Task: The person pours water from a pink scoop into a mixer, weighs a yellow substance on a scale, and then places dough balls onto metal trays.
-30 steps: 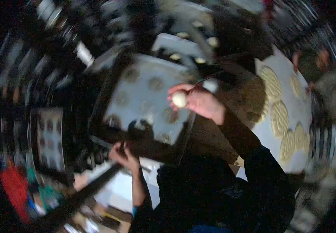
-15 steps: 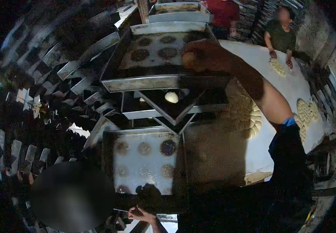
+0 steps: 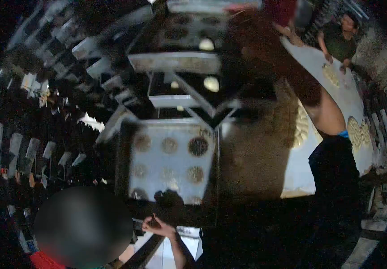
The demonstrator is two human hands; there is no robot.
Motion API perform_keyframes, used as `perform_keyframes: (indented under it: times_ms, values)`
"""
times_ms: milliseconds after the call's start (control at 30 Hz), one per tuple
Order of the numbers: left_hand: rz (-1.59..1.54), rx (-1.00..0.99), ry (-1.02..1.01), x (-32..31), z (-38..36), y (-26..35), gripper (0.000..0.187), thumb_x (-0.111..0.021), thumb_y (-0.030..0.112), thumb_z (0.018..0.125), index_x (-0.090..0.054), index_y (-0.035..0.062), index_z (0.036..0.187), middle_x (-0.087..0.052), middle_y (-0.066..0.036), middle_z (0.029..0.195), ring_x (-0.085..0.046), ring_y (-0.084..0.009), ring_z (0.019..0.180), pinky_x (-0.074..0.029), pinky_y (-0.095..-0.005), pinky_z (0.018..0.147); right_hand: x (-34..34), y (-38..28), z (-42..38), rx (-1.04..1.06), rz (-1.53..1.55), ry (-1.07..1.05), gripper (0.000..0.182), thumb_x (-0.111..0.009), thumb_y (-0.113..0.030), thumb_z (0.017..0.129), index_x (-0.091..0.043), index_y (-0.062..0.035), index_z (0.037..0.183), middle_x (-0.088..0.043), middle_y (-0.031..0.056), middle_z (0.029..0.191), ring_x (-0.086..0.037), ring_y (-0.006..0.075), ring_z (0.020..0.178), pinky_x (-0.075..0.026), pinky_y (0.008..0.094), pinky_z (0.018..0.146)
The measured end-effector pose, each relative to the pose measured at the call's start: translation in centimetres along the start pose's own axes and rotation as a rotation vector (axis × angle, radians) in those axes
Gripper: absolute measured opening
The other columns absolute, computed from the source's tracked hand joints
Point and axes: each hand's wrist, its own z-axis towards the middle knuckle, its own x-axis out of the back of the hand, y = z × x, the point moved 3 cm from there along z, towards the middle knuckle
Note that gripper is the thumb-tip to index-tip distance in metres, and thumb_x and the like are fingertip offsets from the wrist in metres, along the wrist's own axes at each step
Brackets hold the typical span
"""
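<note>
My right arm reaches across from the right, and my right hand (image 3: 247, 20) is dark and blurred over the stacked metal trays; its fingers and any contents are unclear. Pale dough (image 3: 206, 44) lies on the upper tray (image 3: 175, 62). Another dough piece (image 3: 211, 84) rests on a tray below. Near the front edge of the lower tray (image 3: 216, 175), my left hand (image 3: 160, 226) appears open, fingers apart, with nothing visible in it. Round dark and brownish marks cover that lower tray's pale surface.
A pale table (image 3: 298, 175) at right bears shaped dough groups (image 3: 359, 133). A person in dark green (image 3: 339, 44) works at its far side, hands near dough (image 3: 330, 75). Part of a person in red (image 3: 282, 11) shows at the top. Slatted clutter (image 3: 32, 148) fills the left.
My right hand has moved up and away from the upper tray's near part, where a dough piece now shows. The whole view has shifted, with the trays higher in it. My left hand stays low.
</note>
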Motion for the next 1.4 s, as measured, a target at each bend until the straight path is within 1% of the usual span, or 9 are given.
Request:
perform_keyframes:
  times_ms: [100,167,300,667,867,1000,1067,1100,1400]
  values:
    - [0.054,-0.081,-0.100,-0.6,1.5,3.2,0.022,-0.057,-0.002,0.083,-0.038,0.0035,0.093,-0.034,-0.007,0.090,-0.037,-0.0200,0.087,-0.037,-0.0335,0.083,0.1,-9.4,-7.5,-0.837,-0.331,-0.204,0.043,-0.064,-0.029,0.079,-0.053,-0.0095,0.115,-0.051,0.0122,0.117,-0.044,0.0282,0.115,-0.035,0.0449,0.095]
    - [-0.044,-0.042,-0.065,-0.3,1.3,1.7,0.021,-0.057,0.005,0.085,-0.038,0.0024,0.094,-0.034,-0.007,0.089,-0.037,-0.0200,0.085,-0.039,-0.0361,0.080,-2.9,-9.5,-17.9,-0.233,-0.407,-0.510,0.043,-0.061,-0.036,0.081,-0.053,-0.0094,0.114,-0.050,0.0142,0.117,-0.041,0.0317,0.117,-0.032,0.0467,0.098]
    - [0.088,-0.110,-0.139,-0.6,1.6,3.3,0.025,-0.058,0.007,0.085,-0.037,0.0026,0.097,-0.035,-0.007,0.090,-0.037,-0.0214,0.083,-0.036,-0.0366,0.080,-11.0,-7.6,-30.9,-0.707,-0.030,-0.595,0.054,-0.062,-0.042,0.078,-0.048,-0.0103,0.120,-0.045,0.0193,0.121,-0.040,0.0364,0.115,-0.032,0.0478,0.098]
    - [-0.170,-0.119,-0.145,-0.5,1.3,2.4,0.022,-0.056,0.009,0.087,-0.039,-0.0005,0.096,-0.033,-0.009,0.090,-0.037,-0.0228,0.085,-0.036,-0.0358,0.081,-11.8,-10.5,-39.0,-0.788,-0.040,-0.438,0.037,-0.050,-0.029,0.087,-0.049,-0.0069,0.116,-0.054,0.0107,0.104,-0.050,0.0250,0.086,-0.042,0.0350,0.079]
    - [0.282,-0.256,-0.146,0.0,0.1,1.7,0.059,-0.045,0.023,0.093,-0.016,-0.0050,0.135,-0.038,-0.017,0.126,-0.039,-0.0255,0.108,-0.021,-0.0377,0.103,4.9,-1.2,-12.1,-0.279,0.765,0.674,0.029,-0.043,-0.022,0.091,-0.049,-0.0051,0.114,-0.059,0.0060,0.095,-0.055,0.0187,0.070,-0.048,0.0281,0.069]
    - [0.308,-0.207,-0.169,0.5,0.8,-11.6,0.059,-0.053,0.020,0.090,-0.022,0.0020,0.137,-0.008,-0.024,0.143,-0.024,-0.0333,0.127,-0.024,-0.0459,0.104,-13.4,-10.0,-38.3,-0.624,-0.095,-0.274,0.027,-0.045,-0.022,0.089,-0.051,-0.0048,0.111,-0.059,0.0074,0.095,-0.055,0.0207,0.074,-0.047,0.0302,0.072]
    - [0.466,-0.221,-0.113,0.6,0.3,-9.2,0.055,-0.050,0.021,0.092,-0.023,0.0038,0.136,-0.039,-0.015,0.125,-0.038,-0.0258,0.105,-0.033,-0.0393,0.095,-12.1,-9.4,-41.7,-0.666,-0.084,-0.489,0.027,-0.046,-0.021,0.088,-0.051,-0.0047,0.109,-0.059,0.0081,0.095,-0.055,0.0218,0.076,-0.047,0.0312,0.073]
    - [0.208,-0.158,-0.131,-0.1,0.2,1.7,0.053,-0.050,0.016,0.091,-0.023,0.0037,0.135,-0.041,-0.014,0.111,-0.038,-0.0253,0.099,-0.027,-0.0424,0.098,-11.5,-8.8,-41.8,-0.672,-0.081,-0.531,0.026,-0.047,-0.021,0.088,-0.052,-0.0047,0.108,-0.058,0.0084,0.095,-0.055,0.0223,0.077,-0.047,0.0318,0.073]
    - [0.207,-0.215,-0.012,-0.5,0.6,1.3,0.035,-0.049,0.013,0.090,-0.033,0.0000,0.118,-0.037,-0.012,0.094,-0.037,-0.0257,0.088,-0.028,-0.0343,0.087,-13.1,-8.5,-39.7,-0.535,-0.123,-0.407,0.023,-0.052,-0.020,0.084,-0.055,-0.0042,0.099,-0.058,0.0115,0.095,-0.054,0.0268,0.085,-0.045,0.0365,0.079]
